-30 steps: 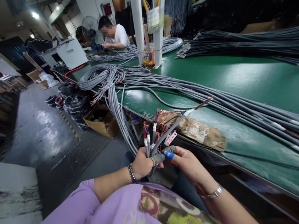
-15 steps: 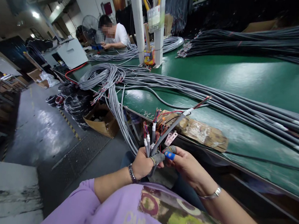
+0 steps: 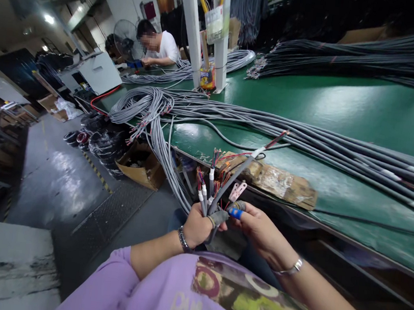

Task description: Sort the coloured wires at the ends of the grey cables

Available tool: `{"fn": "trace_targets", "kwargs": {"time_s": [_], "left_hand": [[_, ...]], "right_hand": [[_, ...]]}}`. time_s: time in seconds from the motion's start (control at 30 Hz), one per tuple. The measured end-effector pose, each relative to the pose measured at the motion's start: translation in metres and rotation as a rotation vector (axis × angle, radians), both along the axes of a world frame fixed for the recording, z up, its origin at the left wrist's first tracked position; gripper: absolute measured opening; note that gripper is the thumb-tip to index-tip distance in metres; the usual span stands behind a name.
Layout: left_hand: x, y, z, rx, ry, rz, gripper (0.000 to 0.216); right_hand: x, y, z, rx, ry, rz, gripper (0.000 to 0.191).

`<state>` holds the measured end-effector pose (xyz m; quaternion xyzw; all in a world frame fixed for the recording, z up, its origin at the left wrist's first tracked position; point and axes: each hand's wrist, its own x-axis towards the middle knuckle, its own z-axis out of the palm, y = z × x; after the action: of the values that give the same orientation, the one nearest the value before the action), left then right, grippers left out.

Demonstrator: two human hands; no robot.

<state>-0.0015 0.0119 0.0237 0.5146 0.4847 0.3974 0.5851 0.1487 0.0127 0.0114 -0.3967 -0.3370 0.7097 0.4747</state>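
Observation:
My left hand [image 3: 196, 228] is closed round a bunch of grey cables [image 3: 208, 194] that stand upright, their stripped coloured wire ends fanning out above the fist. A grey finger cot covers its thumb. My right hand [image 3: 258, 227] meets it from the right, fingers pinched at the cable bunch, with a blue cot on one fingertip. A small pink tag [image 3: 237, 190] hangs just above that hand. One longer cable [image 3: 254, 157] leans up and right toward the green table.
The green table [image 3: 345, 110] carries long grey cable bundles [image 3: 304, 140] and a worn cardboard piece [image 3: 278, 180] at its near edge. A cardboard box [image 3: 140, 165] and black coils lie on the floor. A person [image 3: 159, 46] in white works at the far end.
The hands and cable bunch have risen very slightly in view; the grip is the same.

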Motion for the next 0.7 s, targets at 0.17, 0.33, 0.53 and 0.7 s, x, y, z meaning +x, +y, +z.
{"fn": "trace_targets", "kwargs": {"time_s": [0.17, 0.33, 0.53, 0.7], "left_hand": [[0.002, 0.002, -0.002, -0.02, -0.042, 0.064, 0.045], [0.001, 0.002, 0.002, -0.026, -0.091, 0.059, 0.043], [0.006, 0.003, 0.015, -0.025, -0.159, 0.09, 0.043], [0.014, 0.01, 0.012, -0.036, -0.194, 0.081, 0.041]], "right_hand": [[-0.005, -0.002, -0.002, 0.002, 0.026, -0.048, 0.031], [0.001, 0.001, -0.011, -0.009, 0.135, -0.018, 0.026], [0.011, 0.021, -0.017, -0.246, 0.232, -0.078, 0.032], [0.011, 0.034, -0.009, -0.151, 0.246, -0.067, 0.032]]}}
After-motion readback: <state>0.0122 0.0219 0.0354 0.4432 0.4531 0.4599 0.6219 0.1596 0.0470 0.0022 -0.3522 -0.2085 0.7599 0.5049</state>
